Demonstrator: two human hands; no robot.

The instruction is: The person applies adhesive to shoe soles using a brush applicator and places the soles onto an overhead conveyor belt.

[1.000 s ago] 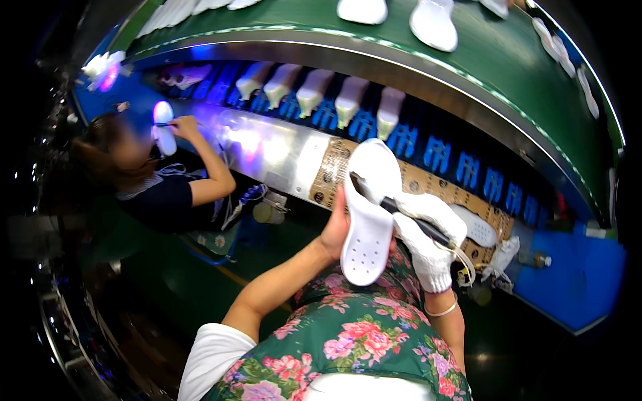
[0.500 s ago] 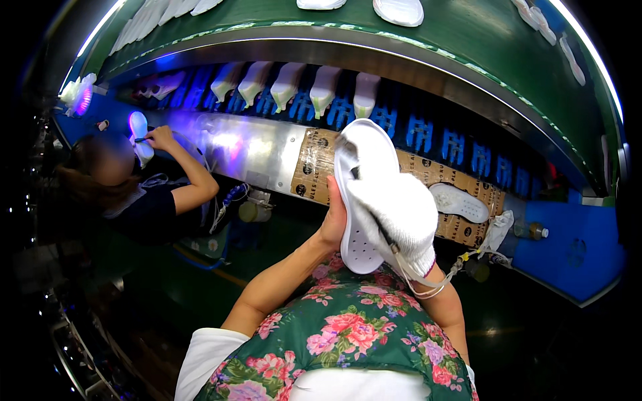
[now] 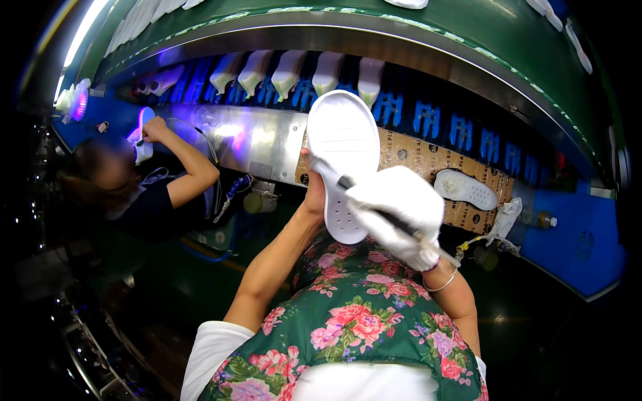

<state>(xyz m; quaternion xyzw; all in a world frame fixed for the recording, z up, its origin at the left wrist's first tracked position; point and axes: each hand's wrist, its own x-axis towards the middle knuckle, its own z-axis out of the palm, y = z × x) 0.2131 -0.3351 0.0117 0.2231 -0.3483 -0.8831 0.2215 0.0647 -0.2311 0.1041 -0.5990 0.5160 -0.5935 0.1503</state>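
Note:
A white shoe sole (image 3: 342, 130), its inner side up and small holes at its near end, is held upright before my body. My bare left hand (image 3: 313, 190) grips it along its left edge. In a white knit glove, my right hand (image 3: 398, 207) is closed on a slim brush (image 3: 344, 180), whose blurred tip lies over the sole's left edge near its middle. A thin tube trails from the brush's back end past my wrist. Motion blur hides whether the tip touches the sole.
Another white sole (image 3: 468, 189) lies on the cardboard-covered ledge (image 3: 414, 150). Several white soles stand in the blue rack (image 3: 321, 73) below the green belt (image 3: 401, 40). A co-worker (image 3: 144, 184) on the left handles a sole under purple light. A clear bottle (image 3: 545, 219) lies at right.
The sole has moved up and left and turned its inner face more toward me. The brush tip has come to the sole's left edge.

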